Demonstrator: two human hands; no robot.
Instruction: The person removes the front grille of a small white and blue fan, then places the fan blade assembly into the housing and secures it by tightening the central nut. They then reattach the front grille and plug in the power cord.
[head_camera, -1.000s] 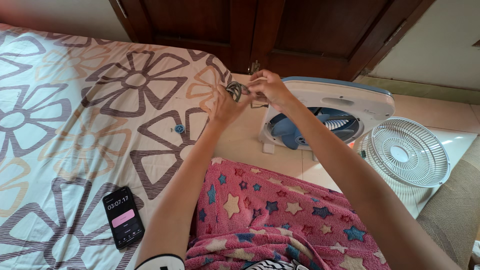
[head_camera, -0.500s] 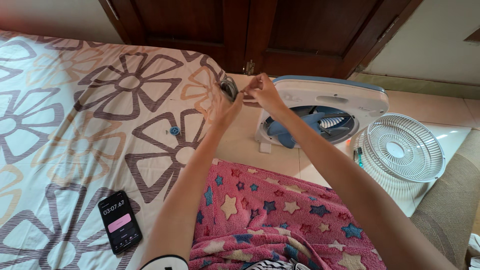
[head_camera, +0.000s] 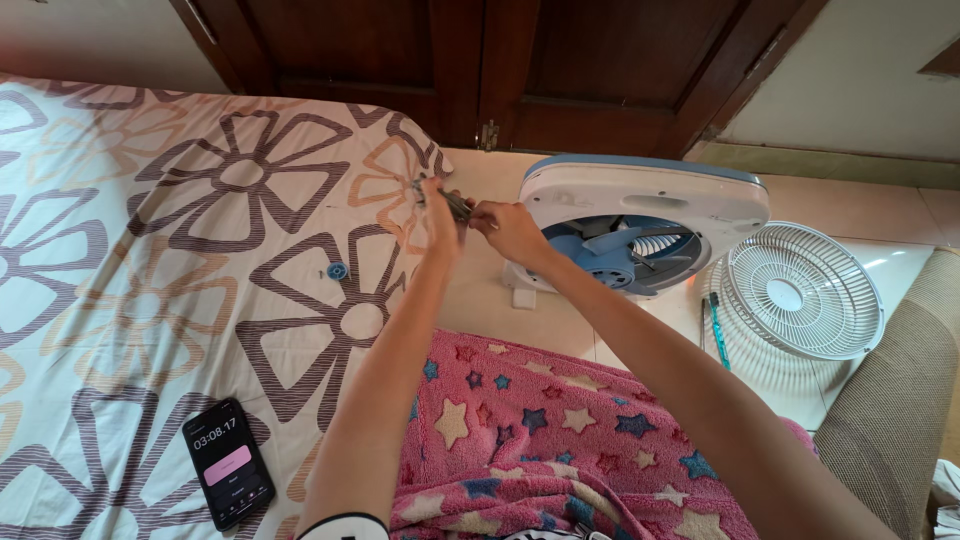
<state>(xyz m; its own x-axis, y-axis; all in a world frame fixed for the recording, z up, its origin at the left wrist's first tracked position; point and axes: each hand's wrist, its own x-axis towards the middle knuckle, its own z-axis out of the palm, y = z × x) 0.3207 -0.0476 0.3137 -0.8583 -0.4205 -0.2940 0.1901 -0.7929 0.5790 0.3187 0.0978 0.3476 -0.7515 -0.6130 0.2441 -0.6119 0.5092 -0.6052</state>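
Observation:
My left hand (head_camera: 436, 208) and my right hand (head_camera: 509, 229) meet above the bed's edge, both gripping a small grey metal part (head_camera: 456, 205) held between the fingers. Its exact shape is too small to make out. Just right of my hands stands a white and blue box fan body (head_camera: 640, 215) on the floor, its blue blades (head_camera: 612, 250) exposed with the front grille off.
A round white fan grille (head_camera: 803, 291) lies on the floor at right, with a green-handled tool (head_camera: 718, 327) beside it. A small blue knob (head_camera: 337, 271) and a black phone (head_camera: 229, 461) lie on the flower-patterned bedsheet (head_camera: 150, 250). A pink star blanket (head_camera: 530, 440) covers my lap.
Both hands have stayed together on the small metal part and lowered slightly; the view has shifted a little to the right.

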